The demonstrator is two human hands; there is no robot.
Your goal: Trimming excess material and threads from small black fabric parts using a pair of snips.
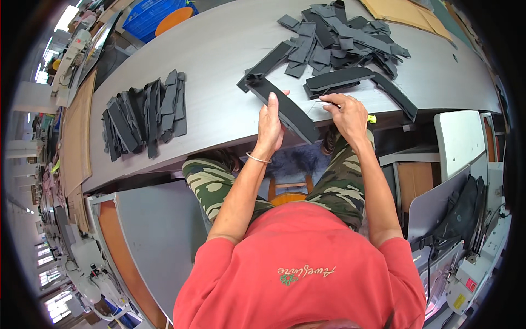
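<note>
Near the table's front edge, my left hand grips a dark grey fabric strip, its thumb lying along the top face. The strip slants down toward me, and its far end meets another folded strip. My right hand is closed around a small tool with a thin metal tip and a yellow-green end; its exact kind is hidden by the fingers. That tip points at the held strip, a little apart from it. Just beyond my right hand lie a folded strip and a longer one hanging toward the edge.
A loose heap of dark grey strips covers the far middle of the table. At the left, several strips lie in a row. Brown cardboard rests at the far right, a blue crate beyond the far left edge.
</note>
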